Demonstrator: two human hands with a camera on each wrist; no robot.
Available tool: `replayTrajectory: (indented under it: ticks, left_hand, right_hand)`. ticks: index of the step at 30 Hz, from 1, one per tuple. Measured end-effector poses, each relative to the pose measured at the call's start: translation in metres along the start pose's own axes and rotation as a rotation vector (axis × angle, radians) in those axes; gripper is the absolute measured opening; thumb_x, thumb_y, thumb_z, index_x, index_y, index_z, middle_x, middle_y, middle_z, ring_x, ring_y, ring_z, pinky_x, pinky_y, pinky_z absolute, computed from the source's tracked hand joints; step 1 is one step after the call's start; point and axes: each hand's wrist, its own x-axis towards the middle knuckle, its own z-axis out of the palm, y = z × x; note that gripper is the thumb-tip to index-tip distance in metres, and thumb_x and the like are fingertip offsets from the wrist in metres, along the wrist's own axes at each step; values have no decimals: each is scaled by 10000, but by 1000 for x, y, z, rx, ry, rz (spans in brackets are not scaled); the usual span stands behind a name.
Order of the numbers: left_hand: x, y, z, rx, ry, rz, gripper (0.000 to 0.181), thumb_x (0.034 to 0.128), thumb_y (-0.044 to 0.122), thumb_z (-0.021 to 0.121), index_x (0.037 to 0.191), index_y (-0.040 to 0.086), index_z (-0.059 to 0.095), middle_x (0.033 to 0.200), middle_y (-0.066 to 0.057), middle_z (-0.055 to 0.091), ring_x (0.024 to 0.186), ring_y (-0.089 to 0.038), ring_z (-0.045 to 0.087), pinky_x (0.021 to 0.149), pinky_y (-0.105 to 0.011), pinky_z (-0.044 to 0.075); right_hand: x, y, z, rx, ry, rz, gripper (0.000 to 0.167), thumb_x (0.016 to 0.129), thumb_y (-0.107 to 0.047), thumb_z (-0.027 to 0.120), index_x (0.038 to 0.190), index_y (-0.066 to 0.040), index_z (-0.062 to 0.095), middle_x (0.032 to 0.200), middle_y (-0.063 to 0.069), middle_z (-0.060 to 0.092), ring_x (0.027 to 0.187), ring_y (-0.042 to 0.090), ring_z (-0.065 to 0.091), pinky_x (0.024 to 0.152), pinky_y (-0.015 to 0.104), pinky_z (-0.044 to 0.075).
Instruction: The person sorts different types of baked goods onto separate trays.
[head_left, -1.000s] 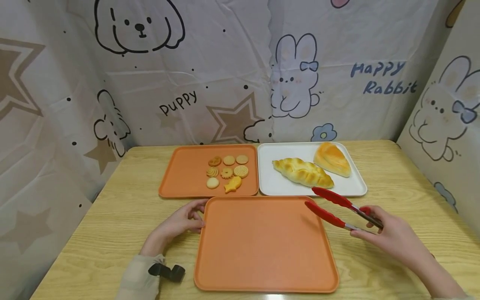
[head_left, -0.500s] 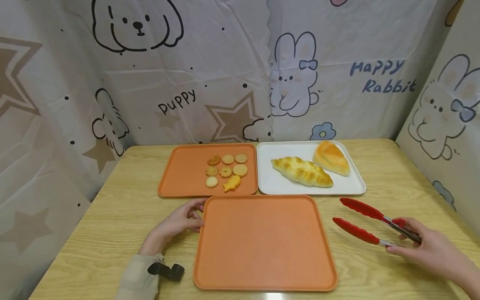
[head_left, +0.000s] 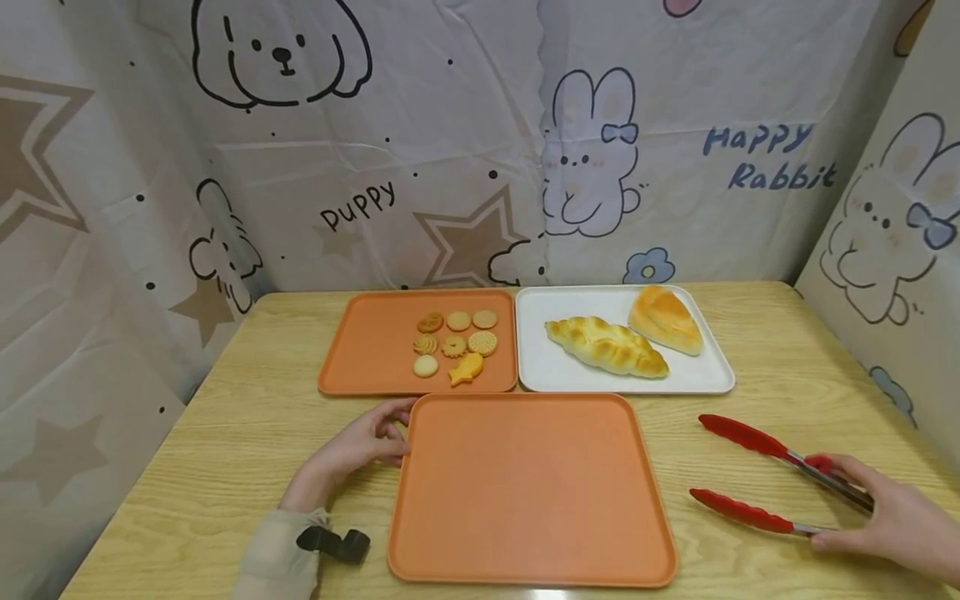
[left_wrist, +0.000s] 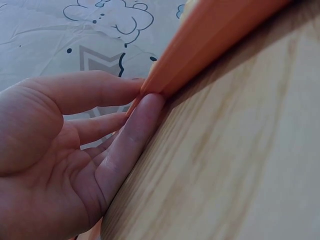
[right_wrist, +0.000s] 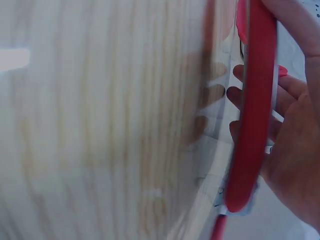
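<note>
My left hand (head_left: 367,442) is at the left rim of the front orange tray (head_left: 532,492). In the left wrist view, thumb and fingertips hold the rim of that tray; some fingers are partly hidden behind it. On the right, my right hand (head_left: 892,517) grips red-tipped kitchen tongs (head_left: 750,435) by the handle. Their two arms are spread, tips toward the left, with nothing between them. The right wrist view shows a red arm of the tongs close up, with fingers (right_wrist: 295,115) around it. The tongs are low over the table, right of the tray; contact with the table cannot be told.
Behind is another orange tray (head_left: 375,350) with several small cookies (head_left: 454,345) and a fish-shaped piece (head_left: 467,368). Next to it, a white tray (head_left: 536,367) holds a braided bread (head_left: 606,346) and a triangular bread (head_left: 664,320). A patterned cloth (head_left: 450,150) hangs behind the table.
My right hand has moved right and toward the front with the tongs, from over the front tray's edge to beside it. The tongs' arms have spread wider. My left hand has stayed still.
</note>
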Motion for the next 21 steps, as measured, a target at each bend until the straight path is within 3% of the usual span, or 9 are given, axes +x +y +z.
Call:
replayTrajectory:
  ticks: [10, 16, 21]
  left_hand:
    - [0, -4, 0, 18, -22, 45, 674, 840, 59, 592, 1403, -37, 235, 1127, -175, 400, 783, -104, 554, 653, -318, 547]
    - [3, 4, -1, 46, -4, -48, 692, 819, 23, 572, 1416, -17, 226, 1166, -228, 376, 791, -144, 546, 673, -348, 543]
    - [6, 19, -9, 129, -43, -126, 597, 855, 48, 535, 1389, -22, 279, 1141, -209, 404, 812, -183, 550, 695, -347, 526]
  right_hand:
    - [0, 1, 6, 93, 35, -130, 993, 623, -339, 812, 1315, 118, 266, 1220, 361, 361, 1051, 504, 356, 781, 633, 328]
    - [11, -15, -14, 75, -14, -121, 866, 722, -362, 743, 1303, 101, 297, 1178, 324, 440, 989, 450, 464, 695, 550, 429]
    - [41, -50, -41, 81, -16, -153, 664, 847, -399, 606, 1293, 44, 394, 1199, 247, 514, 999, 382, 517, 640, 434, 472]
